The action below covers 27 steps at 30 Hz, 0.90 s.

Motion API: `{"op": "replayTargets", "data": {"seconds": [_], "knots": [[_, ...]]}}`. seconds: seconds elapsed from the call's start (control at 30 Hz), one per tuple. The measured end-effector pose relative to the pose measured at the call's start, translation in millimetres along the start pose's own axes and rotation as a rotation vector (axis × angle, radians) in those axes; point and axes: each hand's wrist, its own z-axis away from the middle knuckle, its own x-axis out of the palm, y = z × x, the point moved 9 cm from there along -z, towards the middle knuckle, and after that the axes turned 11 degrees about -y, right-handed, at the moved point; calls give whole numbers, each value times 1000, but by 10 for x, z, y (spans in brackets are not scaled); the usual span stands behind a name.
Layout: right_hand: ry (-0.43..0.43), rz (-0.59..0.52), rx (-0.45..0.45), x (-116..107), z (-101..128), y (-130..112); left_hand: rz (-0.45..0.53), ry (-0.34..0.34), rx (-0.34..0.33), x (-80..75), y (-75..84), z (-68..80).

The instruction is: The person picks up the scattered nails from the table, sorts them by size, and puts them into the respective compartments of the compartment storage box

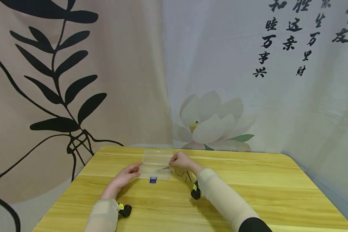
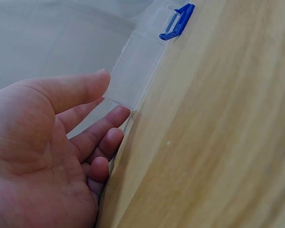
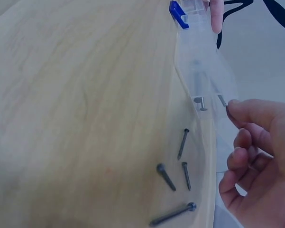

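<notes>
While the left hand (image 1: 127, 175) rests open-fingered against the clear box (image 1: 157, 164), right hand (image 1: 182, 160) fingers pinch a screw (image 3: 222, 99) (loose screws (image 3: 184, 142) nearby).

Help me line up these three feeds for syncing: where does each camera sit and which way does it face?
Head: worn high, facing forward and down at the table; both forearms show.
Left wrist: at the left hand, facing the clear box.
Right wrist: at the right hand, facing loose screws.
Shared: every view shows the box's blue latch.
</notes>
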Motion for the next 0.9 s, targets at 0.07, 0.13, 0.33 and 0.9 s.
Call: {"op": "replayTargets", "data": {"seconds": [0.07, 0.13, 0.33, 0.9], "knots": [[8, -1, 3, -5, 10, 18, 1, -8, 1, 16, 10, -9], [17, -1, 14, -7, 21, 41, 5, -17, 2, 35, 21, -15], [34, 5, 33, -15, 48, 95, 16, -23, 2, 67, 27, -42], [81, -67, 32, -442, 377, 192, -17, -18, -25, -1, -16, -5]]}}
